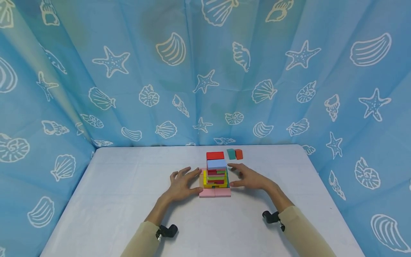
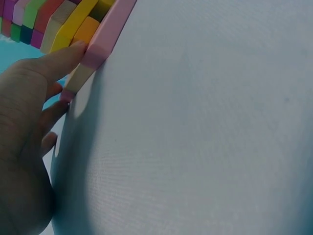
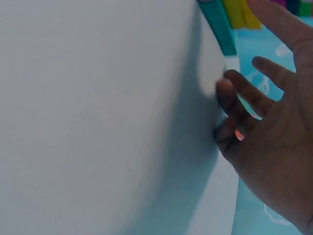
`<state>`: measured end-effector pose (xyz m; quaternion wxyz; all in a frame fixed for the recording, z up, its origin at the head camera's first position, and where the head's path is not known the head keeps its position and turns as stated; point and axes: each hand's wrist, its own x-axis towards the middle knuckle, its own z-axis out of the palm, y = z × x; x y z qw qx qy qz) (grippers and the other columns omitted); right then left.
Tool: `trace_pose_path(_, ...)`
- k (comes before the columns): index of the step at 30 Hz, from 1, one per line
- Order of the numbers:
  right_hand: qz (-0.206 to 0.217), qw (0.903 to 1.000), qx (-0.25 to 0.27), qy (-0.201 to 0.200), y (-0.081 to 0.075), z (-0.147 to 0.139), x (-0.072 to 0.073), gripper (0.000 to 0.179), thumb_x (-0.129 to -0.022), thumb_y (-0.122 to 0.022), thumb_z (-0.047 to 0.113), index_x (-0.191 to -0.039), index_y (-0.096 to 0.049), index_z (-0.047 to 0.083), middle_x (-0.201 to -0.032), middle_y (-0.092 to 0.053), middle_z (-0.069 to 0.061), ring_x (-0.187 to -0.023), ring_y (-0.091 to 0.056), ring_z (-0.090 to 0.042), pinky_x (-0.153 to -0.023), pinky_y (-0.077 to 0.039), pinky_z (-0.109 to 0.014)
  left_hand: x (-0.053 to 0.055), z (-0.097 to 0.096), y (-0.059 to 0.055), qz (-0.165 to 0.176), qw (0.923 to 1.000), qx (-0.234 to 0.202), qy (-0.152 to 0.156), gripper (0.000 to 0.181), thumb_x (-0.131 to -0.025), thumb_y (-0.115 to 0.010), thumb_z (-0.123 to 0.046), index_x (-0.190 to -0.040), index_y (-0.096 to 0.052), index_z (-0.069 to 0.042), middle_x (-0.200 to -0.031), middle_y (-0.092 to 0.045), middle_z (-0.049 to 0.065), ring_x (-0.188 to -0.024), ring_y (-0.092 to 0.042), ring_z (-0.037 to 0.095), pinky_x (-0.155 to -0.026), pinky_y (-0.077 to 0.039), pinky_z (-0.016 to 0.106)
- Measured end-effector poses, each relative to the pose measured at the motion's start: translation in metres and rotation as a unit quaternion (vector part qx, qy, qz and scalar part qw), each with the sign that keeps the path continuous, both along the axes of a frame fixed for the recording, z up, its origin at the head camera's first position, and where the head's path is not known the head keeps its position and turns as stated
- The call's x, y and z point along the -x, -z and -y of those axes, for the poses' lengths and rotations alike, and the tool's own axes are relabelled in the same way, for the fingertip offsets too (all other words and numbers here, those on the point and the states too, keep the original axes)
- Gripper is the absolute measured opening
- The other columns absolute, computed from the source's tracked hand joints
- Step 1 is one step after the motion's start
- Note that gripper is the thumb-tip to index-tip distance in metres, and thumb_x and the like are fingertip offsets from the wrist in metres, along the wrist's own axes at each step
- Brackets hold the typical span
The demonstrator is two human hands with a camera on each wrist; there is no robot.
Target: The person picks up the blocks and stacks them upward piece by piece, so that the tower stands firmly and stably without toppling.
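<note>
Several coloured wooden blocks form a stacked tower in the head view. A light blue block (image 1: 217,164) lies on its top, and a red block (image 1: 215,155) shows just behind that. Yellow blocks (image 1: 207,180) sit low in the stack, over a base edged in front by pink blocks (image 1: 207,193). On the tower's left, my left hand (image 1: 181,185) spreads its fingers, the thumb tip at the corner of the base. My right hand (image 1: 248,177) stands to the right, thumb and forefinger apart beside the stack, gripping nothing. Whether its fingertips touch the blocks I cannot tell.
Behind the tower to the right, a teal block (image 1: 231,154) and an orange block (image 1: 239,154) lie side by side near the far edge of the white table (image 1: 128,200). A blue shell-patterned curtain (image 1: 205,107) hangs around the table.
</note>
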<state>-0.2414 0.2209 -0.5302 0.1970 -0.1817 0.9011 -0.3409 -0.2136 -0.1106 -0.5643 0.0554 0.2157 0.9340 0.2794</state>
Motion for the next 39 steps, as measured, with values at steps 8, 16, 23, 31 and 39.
trace_pose_path(8,-0.035,0.9928,0.041,0.107,0.005,-0.027,0.041,0.063,-0.093,-0.071,0.038,-0.146,-0.047,0.014,-0.136,-0.055,-0.014,-0.116,-0.054,-0.034,-0.096,-0.050,-0.049,0.001,0.002,0.001,-0.004,1.0000,-0.007,0.005,0.078,-0.088,-0.065,-0.060,-0.155,-0.041,-0.029,-0.159,-0.041,-0.004,-0.150,-0.022,0.031,-0.112,-0.009,0.067)
trace_pose_path(16,-0.064,0.9889,-0.009,0.134,0.008,-0.022,0.068,0.063,-0.094,-0.071,0.033,-0.150,-0.046,0.018,-0.136,-0.050,-0.019,-0.124,-0.048,-0.037,-0.106,-0.042,-0.058,0.001,0.004,0.000,0.002,0.9999,-0.009,0.006,0.078,-0.088,-0.065,-0.059,-0.155,-0.040,-0.029,-0.159,-0.041,-0.003,-0.151,-0.021,0.031,-0.113,-0.009,0.065)
trace_pose_path(23,-0.091,0.9842,-0.035,0.148,0.008,-0.013,0.073,0.044,-0.095,-0.071,0.025,-0.136,-0.061,0.013,-0.131,-0.052,-0.019,-0.119,-0.049,-0.037,-0.106,-0.042,-0.057,0.001,0.004,0.000,-0.004,0.9998,-0.011,0.013,0.077,-0.089,-0.065,-0.057,-0.155,-0.040,-0.030,-0.159,-0.040,-0.005,-0.151,-0.022,0.030,-0.113,-0.010,0.065)
trace_pose_path(31,-0.105,0.9821,-0.018,0.155,0.010,-0.013,0.070,0.038,-0.095,-0.068,0.016,-0.132,-0.063,0.012,-0.131,-0.056,-0.017,-0.117,-0.051,-0.035,-0.104,-0.044,-0.055,0.000,0.004,0.000,-0.008,0.9998,-0.015,0.009,0.077,-0.088,-0.067,-0.056,-0.155,-0.041,-0.028,-0.158,-0.041,-0.004,-0.150,-0.022,0.031,-0.113,-0.009,0.066)
trace_pose_path(39,-0.069,0.9725,0.018,0.222,0.012,-0.015,0.069,0.051,-0.095,-0.069,0.023,-0.141,-0.051,0.008,-0.138,-0.053,-0.017,-0.121,-0.048,-0.035,-0.102,-0.048,-0.051,0.002,0.003,0.003,-0.017,0.9997,-0.010,0.015,0.076,-0.089,-0.066,-0.056,-0.155,-0.041,-0.030,-0.158,-0.041,-0.004,-0.150,-0.023,0.031,-0.112,-0.011,0.065)
